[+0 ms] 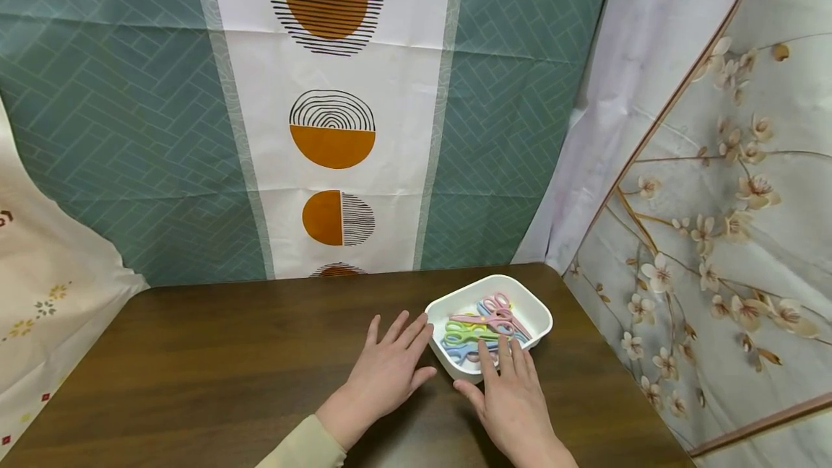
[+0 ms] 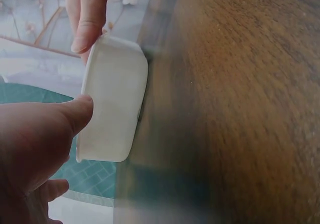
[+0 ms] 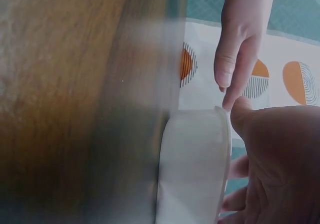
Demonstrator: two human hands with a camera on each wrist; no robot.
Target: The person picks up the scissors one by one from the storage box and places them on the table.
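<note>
A white plastic bin [image 1: 542,320] stands on the brown table, toward its right side. Inside lies a loose pile of small craft scissors [image 1: 477,327] in pink, green, yellow and blue. My left hand [image 1: 390,367] is at the bin's left edge, fingers straight and spread, fingertips near the rim. At the near edge is my right hand [image 1: 513,399], fingers extended over the rim above the scissors. Neither hand grips anything. Both wrist views show the bin's outer wall [image 2: 117,99] with a thumb close by; the scissors are hidden there.
The wooden table [image 1: 195,367] stretches away to the left. Behind it hangs a green and white patterned curtain [image 1: 507,128]. A floral cloth [image 1: 702,273] hangs along the right edge, and a cream cloth [image 1: 52,295] is on the left.
</note>
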